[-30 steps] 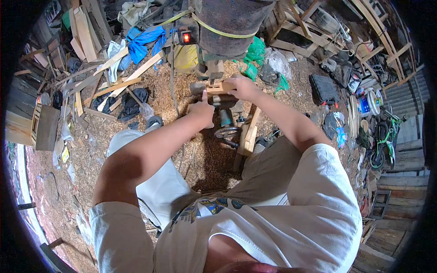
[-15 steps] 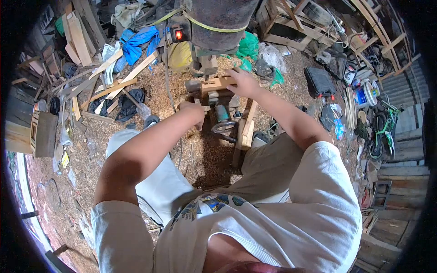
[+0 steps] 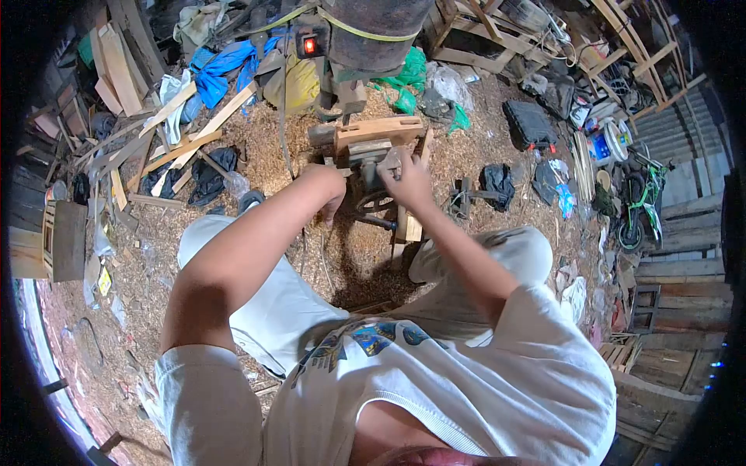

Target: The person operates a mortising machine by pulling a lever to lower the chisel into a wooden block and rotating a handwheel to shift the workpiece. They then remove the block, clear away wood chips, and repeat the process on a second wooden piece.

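Note:
A wooden block with slots cut in it (image 3: 381, 132) lies across the machine, below its dark cylindrical body (image 3: 373, 39). My left hand (image 3: 322, 185) is at the left side of the machine's fixture, fingers bent downward; what they hold, if anything, is hidden. Just below the right part of the block, my right hand (image 3: 407, 180) has its fingers bent at the fixture, beside an upright wooden piece. Whether they grip something is too small to tell. A round handwheel (image 3: 374, 203) sits under the fixture between the hands.
Wood shavings cover the ground. Loose boards (image 3: 206, 132) and a blue plastic sheet (image 3: 221, 74) lie at the left. At the right are a black case (image 3: 530, 124), a white bucket (image 3: 614, 144) and a small green bicycle (image 3: 643, 203). A red-lit switch (image 3: 309, 45) hangs above.
My right hand has let go of the right end of the block and moved down toward the fixture. My left hand has stayed nearly in place. The view has shifted slightly.

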Demonstrator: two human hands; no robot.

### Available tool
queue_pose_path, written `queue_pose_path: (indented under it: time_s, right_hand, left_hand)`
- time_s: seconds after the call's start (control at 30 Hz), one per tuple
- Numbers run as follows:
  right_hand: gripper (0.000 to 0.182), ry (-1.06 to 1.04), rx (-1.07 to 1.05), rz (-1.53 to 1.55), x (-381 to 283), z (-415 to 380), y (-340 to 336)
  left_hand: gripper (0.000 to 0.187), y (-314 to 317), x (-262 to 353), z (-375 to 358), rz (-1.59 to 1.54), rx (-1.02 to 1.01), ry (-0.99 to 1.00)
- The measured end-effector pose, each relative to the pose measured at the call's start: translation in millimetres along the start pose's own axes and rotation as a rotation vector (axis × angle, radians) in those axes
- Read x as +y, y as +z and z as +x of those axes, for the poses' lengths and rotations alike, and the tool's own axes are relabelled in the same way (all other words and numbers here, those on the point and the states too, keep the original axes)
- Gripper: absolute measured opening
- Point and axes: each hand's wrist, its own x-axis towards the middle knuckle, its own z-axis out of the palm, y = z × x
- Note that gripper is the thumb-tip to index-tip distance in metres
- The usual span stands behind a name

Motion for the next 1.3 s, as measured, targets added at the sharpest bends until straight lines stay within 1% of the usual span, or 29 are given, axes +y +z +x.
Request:
queue_pose_path:
  time_s: [0.03, 0.07, 0.1, 0.13, 0.17, 0.2, 0.23, 0.27, 0.3, 0.37, 0.4, 0.47, 0.63, 0.7, 0.83, 0.9, 1.0, 1.03, 1.1, 1.13, 1.2, 1.23, 1.3]
  right_hand:
    - [0.092, 0.099, 0.034, 0.038, -0.5, -14.5, 10.0]
    - [0.092, 0.093, 0.032, 0.039, 3.5, -30.0, 24.2]
    - [0.099, 0.218, 0.1, 0.104, 12.6, -45.3, 43.7]
    - [0.107, 0.345, 0.168, 0.17, 21.4, -52.6, 62.7]
    - [0.107, 0.348, 0.164, 0.173, 30.4, -53.7, 81.1]
    - [0.113, 0.425, 0.163, 0.394, 39.7, -54.8, 97.5]
    - [0.119, 0.5, 0.162, 0.614, 37.8, -55.7, 100.7]
    - [0.12, 0.574, 0.102, 0.76, 38.2, -56.4, 100.6]
    - [0.12, 0.578, 0.104, 0.762, 30.6, -58.6, 93.2]
    - [0.101, 0.6, 0.028, 0.877, 17.3, -61.0, 81.9]
    - [0.098, 0.487, 0.102, 0.8, 41.5, -58.3, 107.6]
    - [0.098, 0.455, 0.116, 0.789, 39.1, -58.8, 109.3]
    - [0.095, 0.38, 0.162, 0.685, 17.2, -64.9, 91.5]
    - [0.093, 0.327, 0.225, 0.462, 14.2, -66.2, 88.4]
    - [0.093, 0.372, 0.183, 0.449, 23.5, -63.3, 95.4]
    - [0.09, 0.398, 0.183, 0.594, 26.8, -60.7, 99.6]
    - [0.086, 0.438, 0.171, 0.666, 25.3, -60.6, 97.4]
    - [0.086, 0.439, 0.171, 0.666, 13.5, -63.0, 86.0]
    - [0.084, 0.687, 0.08, 1.051, -18.7, -70.0, 55.5]
    - [0.084, 0.688, 0.08, 1.052, -17.4, -69.8, 58.4]
    - [0.086, 0.705, 0.072, 1.152, -10.4, -68.4, 68.7]
    - [0.086, 0.704, 0.071, 1.153, 0.5, -68.0, 80.5]
    - [0.092, 0.373, 0.165, 0.652, 18.2, -66.6, 98.1]
  left_hand:
    - [0.082, 1.1, -0.4, -2.7, 0.016, 0.034, 0.004]
    - [0.081, 1.7, -1.5, -6.2, 0.032, 0.068, 0.007]
    - [0.081, 3.3, -2.5, -10.7, 0.029, 0.067, 0.002]
    - [0.08, 6.1, -2.6, -16.0, 0.024, 0.108, 0.01]
    - [0.079, 8.9, -1.4, -22.1, 0.02, 0.148, 0.02]
    - [0.079, 10.4, 0.1, -31.0, 0.024, 0.142, 0.023]
    - [0.073, 10.6, 1.6, -40.9, -0.006, 0.149, -0.01]
    - [0.067, 10.5, 3.6, -46.2, -0.035, 0.156, -0.042]
    - [0.067, 13.7, 3.0, -40.0, -0.03, 0.154, -0.041]
    - [0.068, 22.2, -2.9, -23.8, -0.001, 0.16, -0.011]
    - [0.068, 22.3, -2.5, -25.7, 0.003, 0.157, -0.013]
    - [0.069, 21.6, -2.0, -31.8, -0.029, 0.13, -0.076]
    - [0.07, 28.1, -1.5, -29.1, -0.012, 0.135, -0.054]
    - [0.07, 29.0, -1.1, -28.6, -0.007, 0.139, -0.047]
    - [0.07, 28.2, 2.2, -25.7, 0.014, 0.122, -0.033]
    - [0.07, 27.4, 3.5, -25.6, 0.016, 0.105, -0.031]
    - [0.07, 27.6, 3.6, -23.8, 0.009, 0.104, -0.033]
    - [0.073, 28.5, 1.8, -20.5, -0.001, 0.113, -0.014]
    - [0.077, 28.8, 1.1, -20.4, -0.01, 0.121, 0.004]
    - [0.077, 29.0, 1.2, -22.4, -0.004, 0.132, 0.009]
    - [0.077, 29.3, 2.5, -26.7, 0.002, 0.142, 0.013]
    - [0.074, 28.9, 4.5, -28.3, 0.009, 0.14, -0.008]
    - [0.071, 29.2, 5.0, -28.9, 0.016, 0.139, -0.03]
